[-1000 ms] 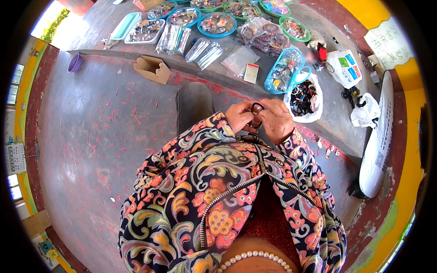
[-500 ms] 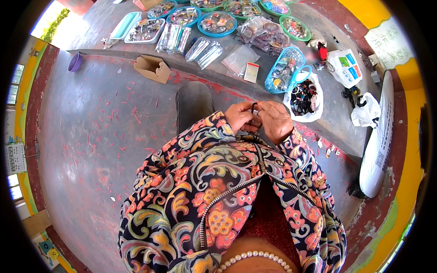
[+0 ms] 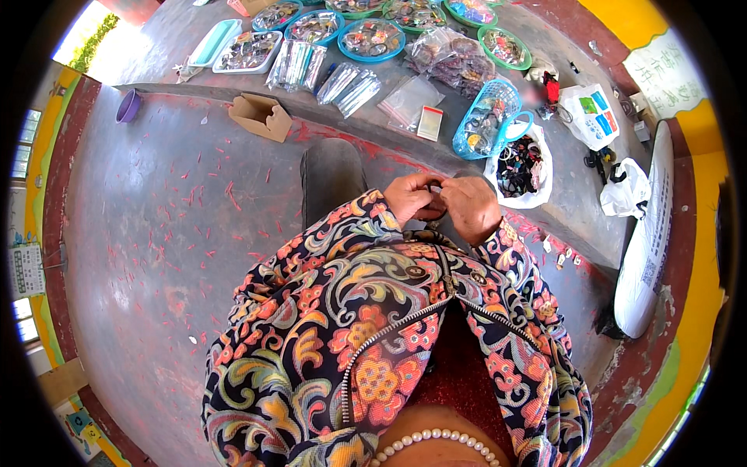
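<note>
My left hand (image 3: 411,198) and my right hand (image 3: 471,208) meet in front of my lap, fingertips pressed together. Pinched between them is a small dark band (image 3: 435,189), mostly covered by the fingers, so its exact kind does not show. Just beyond my right hand, a white plastic bag (image 3: 543,189) lies open, full of small black and coloured bands and bits. Beside that bag leans a blue plastic basket (image 3: 464,138) with small mixed items inside.
On the raised ledge are blue round trays (image 3: 372,57) of trinkets, plastic-wrapped bundles (image 3: 348,89), clear bags (image 3: 411,101) and a small box (image 3: 429,123). An open cardboard box (image 3: 261,118) and a purple bowl (image 3: 129,107) stand farther left. A long white sack (image 3: 644,249) lies right.
My right hand has turned and its fingers have closed in over the left fingertips. The dark loop that stuck up between them is now mostly hidden.
</note>
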`<state>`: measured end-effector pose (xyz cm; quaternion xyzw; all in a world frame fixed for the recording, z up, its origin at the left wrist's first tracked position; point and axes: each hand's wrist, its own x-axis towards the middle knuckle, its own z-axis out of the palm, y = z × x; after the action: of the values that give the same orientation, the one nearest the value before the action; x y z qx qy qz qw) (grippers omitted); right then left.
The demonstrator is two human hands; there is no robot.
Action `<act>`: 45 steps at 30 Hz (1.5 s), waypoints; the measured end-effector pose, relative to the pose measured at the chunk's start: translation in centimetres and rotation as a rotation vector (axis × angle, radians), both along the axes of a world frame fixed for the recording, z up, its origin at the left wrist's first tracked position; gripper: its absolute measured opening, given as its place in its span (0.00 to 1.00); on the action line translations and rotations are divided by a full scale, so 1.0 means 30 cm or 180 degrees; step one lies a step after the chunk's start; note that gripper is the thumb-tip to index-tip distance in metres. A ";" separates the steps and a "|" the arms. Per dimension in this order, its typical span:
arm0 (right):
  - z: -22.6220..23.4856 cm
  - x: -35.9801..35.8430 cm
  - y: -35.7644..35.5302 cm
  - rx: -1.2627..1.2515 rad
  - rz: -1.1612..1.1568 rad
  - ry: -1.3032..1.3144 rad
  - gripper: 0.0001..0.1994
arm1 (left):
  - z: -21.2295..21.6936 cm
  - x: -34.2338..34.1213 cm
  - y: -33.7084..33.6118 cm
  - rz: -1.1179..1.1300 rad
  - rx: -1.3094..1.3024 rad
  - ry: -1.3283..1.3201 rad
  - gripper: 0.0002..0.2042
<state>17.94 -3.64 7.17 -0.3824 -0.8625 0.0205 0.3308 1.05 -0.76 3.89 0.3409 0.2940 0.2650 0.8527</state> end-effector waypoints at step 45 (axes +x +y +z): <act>-0.009 -0.021 -0.008 -0.1319 -0.0310 0.0718 0.09 | 0.013 -0.006 -0.003 0.0430 0.0010 0.0440 0.14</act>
<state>17.31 -3.88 6.91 -0.4785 -0.7780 0.2236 0.3401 0.88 -0.86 4.27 0.3391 0.3740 0.2983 0.8101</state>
